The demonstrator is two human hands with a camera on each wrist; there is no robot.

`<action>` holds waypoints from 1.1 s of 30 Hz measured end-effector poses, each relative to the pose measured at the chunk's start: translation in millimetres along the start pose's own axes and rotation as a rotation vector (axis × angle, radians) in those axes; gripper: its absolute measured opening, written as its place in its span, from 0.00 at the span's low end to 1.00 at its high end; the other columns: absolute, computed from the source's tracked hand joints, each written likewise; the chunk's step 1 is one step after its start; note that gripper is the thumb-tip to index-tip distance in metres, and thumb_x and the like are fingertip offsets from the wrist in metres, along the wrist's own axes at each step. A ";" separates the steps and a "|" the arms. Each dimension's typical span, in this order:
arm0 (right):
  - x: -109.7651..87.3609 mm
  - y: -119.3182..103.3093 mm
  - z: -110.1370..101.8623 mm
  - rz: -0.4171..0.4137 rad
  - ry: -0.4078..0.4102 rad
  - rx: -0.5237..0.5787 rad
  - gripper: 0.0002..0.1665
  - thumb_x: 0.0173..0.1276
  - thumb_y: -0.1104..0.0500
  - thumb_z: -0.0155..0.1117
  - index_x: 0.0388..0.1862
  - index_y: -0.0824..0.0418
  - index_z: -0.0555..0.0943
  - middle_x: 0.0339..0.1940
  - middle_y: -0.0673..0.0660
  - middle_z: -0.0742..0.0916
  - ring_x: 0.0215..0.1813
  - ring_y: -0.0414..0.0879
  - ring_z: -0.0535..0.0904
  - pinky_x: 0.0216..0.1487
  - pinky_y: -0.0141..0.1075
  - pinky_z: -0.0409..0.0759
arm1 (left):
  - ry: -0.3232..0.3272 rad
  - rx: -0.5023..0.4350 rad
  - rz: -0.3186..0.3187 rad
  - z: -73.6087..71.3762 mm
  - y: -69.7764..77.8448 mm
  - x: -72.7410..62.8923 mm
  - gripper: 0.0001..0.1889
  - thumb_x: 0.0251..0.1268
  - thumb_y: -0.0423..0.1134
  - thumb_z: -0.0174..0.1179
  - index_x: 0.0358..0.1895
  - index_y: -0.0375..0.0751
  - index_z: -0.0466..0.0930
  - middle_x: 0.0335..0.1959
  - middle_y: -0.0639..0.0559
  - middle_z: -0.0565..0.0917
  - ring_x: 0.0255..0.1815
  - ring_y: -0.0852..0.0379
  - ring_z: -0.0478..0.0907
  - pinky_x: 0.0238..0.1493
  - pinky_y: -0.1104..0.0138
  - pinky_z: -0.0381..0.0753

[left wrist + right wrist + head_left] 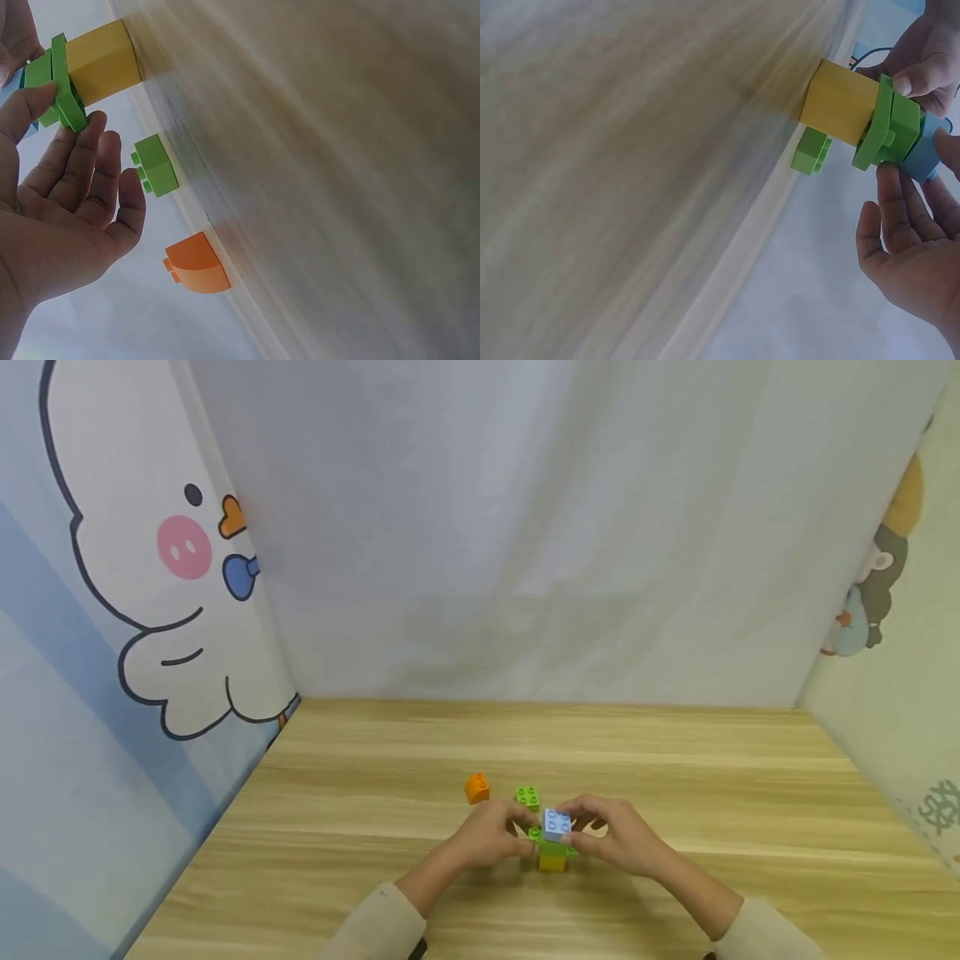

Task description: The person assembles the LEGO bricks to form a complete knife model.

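Observation:
A small stack of toy building bricks stands on the table between both hands. At its base is a yellow block [840, 101], then a wider flat green plate [879, 124], a green brick [905, 126] and a light blue brick [557, 824] on top. My left hand [487, 835] pinches the end of the green plate between thumb and fingertips. From the other side, my right hand [622, 839] holds the blue brick, thumb near, fingers behind. In the right wrist view the blue brick sits right against the green one.
Just behind the stack lies a loose green brick [527, 798] with studs up. Farther left is an orange brick [477, 788] with a rounded side. The wooden table [675, 760] meets a pale curtain [525, 568] at the back and printed panels at both sides.

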State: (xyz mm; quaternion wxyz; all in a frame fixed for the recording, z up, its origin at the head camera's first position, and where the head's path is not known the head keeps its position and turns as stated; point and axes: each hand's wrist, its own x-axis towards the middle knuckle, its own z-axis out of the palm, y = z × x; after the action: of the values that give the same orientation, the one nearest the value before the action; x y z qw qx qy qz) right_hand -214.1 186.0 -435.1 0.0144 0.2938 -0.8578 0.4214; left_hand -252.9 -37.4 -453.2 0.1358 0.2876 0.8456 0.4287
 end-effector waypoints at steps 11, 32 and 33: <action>-0.7 2.3 -2.1 -0.032 -0.024 -0.052 0.17 0.62 0.56 0.66 0.47 0.63 0.79 0.41 0.51 0.84 0.35 0.38 0.78 0.35 0.38 0.75 | -0.015 -0.010 -0.016 1.7 1.0 1.9 0.15 0.47 0.30 0.67 0.42 0.38 0.84 0.35 0.56 0.83 0.33 0.60 0.76 0.35 0.69 0.76; 4.6 -6.4 -6.4 -0.075 -0.101 -0.113 0.19 0.63 0.57 0.65 0.50 0.65 0.78 0.46 0.55 0.83 0.37 0.41 0.79 0.39 0.45 0.78 | -0.027 -0.014 -0.050 -4.2 3.8 1.2 0.17 0.47 0.30 0.69 0.44 0.38 0.83 0.36 0.56 0.83 0.31 0.61 0.76 0.33 0.70 0.76; 4.0 -6.4 -5.6 -0.072 -0.101 -0.099 0.19 0.63 0.58 0.66 0.50 0.65 0.77 0.46 0.54 0.83 0.38 0.42 0.79 0.40 0.46 0.78 | -0.029 -0.014 -0.046 -4.5 4.2 0.2 0.17 0.47 0.30 0.69 0.44 0.38 0.83 0.36 0.56 0.83 0.31 0.61 0.76 0.33 0.69 0.77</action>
State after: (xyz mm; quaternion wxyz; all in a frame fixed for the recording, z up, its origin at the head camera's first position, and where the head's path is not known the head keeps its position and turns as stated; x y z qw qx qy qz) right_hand -215.4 185.2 -425.8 0.0010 0.3442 -0.8661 0.3624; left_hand -253.7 -38.2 -447.2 0.1599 0.2735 0.8469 0.4270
